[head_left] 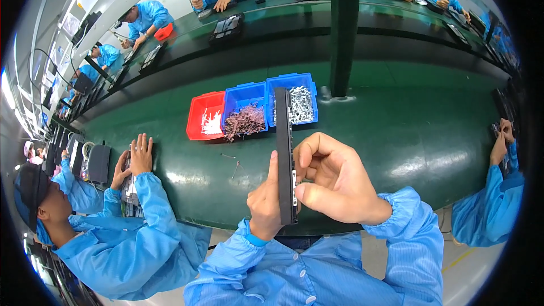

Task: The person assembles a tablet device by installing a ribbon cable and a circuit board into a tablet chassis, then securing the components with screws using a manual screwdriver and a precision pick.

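Note:
A long black panel-like case (285, 158) stands on edge in front of me, its narrow side toward me. My left hand (265, 204) grips its lower left side, the index finger lying up along it. On the other face, which shows small metallic and white parts, my right hand (337, 184) has its fingers curled and its thumb tip against the case. Whatever the right fingertips hold, if anything, is too small or hidden. Behind the case's upper end sits a blue bin (315, 114) of small silvery pieces.
Beside that bin stand a blue bin (245, 92) of reddish-brown wired parts and a red bin (195, 118) with white pieces. Loose wired parts (237, 169) lie on the green table (396, 130). A dark post (343, 34) rises behind. Co-workers sit left (113, 238), right (487, 204) and across.

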The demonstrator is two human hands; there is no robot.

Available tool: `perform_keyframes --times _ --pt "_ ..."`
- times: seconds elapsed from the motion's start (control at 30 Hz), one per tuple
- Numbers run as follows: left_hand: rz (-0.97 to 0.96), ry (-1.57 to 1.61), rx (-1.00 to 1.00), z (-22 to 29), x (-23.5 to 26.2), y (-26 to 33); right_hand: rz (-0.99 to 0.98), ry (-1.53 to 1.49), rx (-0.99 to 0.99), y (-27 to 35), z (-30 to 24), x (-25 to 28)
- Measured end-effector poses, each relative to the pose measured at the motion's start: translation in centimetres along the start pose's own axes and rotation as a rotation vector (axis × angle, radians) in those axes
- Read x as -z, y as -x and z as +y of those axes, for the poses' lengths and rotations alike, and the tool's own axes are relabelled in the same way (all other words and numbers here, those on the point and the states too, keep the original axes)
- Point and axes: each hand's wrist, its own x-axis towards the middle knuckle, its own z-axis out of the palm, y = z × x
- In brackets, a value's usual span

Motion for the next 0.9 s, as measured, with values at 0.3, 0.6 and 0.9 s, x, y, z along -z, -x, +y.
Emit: perform_keyframes --times 0.3,0.6,0.9 --pt "0.017 0.023 0.033 0.35 -0.28 -0.73 -0.034 0.109 0.076 0.19 0.14 -0.36" --pt "0.012 0.011 0.003 0.19 -0.07 -0.35 0.024 0.045 0.015 0.15 -0.37 -0.25" --pt "-0.001 0.048 0.035 0.5 0.14 -0.78 -0.055 0.136 0.074 0.11 -0.02 -0.14"
